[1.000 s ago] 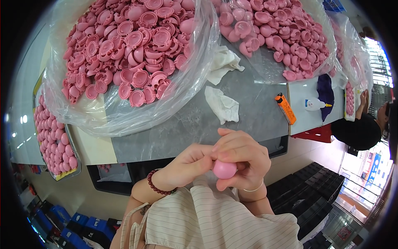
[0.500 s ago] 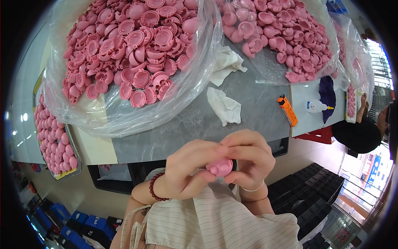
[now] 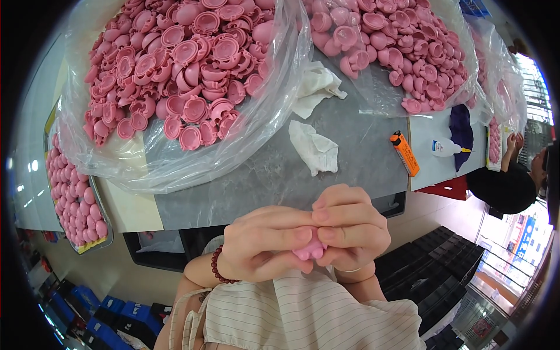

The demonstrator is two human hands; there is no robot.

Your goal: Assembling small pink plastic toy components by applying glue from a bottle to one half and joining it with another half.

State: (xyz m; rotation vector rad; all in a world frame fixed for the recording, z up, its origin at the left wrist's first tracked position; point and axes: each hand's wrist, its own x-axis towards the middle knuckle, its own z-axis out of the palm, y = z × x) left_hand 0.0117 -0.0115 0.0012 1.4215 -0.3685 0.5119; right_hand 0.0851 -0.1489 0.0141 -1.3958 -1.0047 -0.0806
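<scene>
Between my two hands, just in front of the table's near edge, is a small pink rounded plastic piece [image 3: 310, 248] with knobs on it. My left hand [image 3: 265, 242] pinches it from the left, thumb below and fingers above. From the other side my right hand [image 3: 353, 230] grips the same piece, its fingertips meeting those of the left. Fingers hide most of the piece. Beyond my hands, a clear plastic bag [image 3: 233, 157] lies spread on the table under a heap of pink plastic half-shells [image 3: 186, 79].
A second bag of pink shells [image 3: 408, 52] lies back right. Crumpled white tissues [image 3: 315, 149], an orange box cutter [image 3: 404, 153] and a white glue bottle [image 3: 445, 148] lie on the grey table [image 3: 361, 151]. At left stands a tray of pink domes [image 3: 76, 198]. Another person [image 3: 504, 184] sits at right.
My fingers have closed further over the pink piece, which has turned so its knobs face down toward me. The view has shifted slightly.
</scene>
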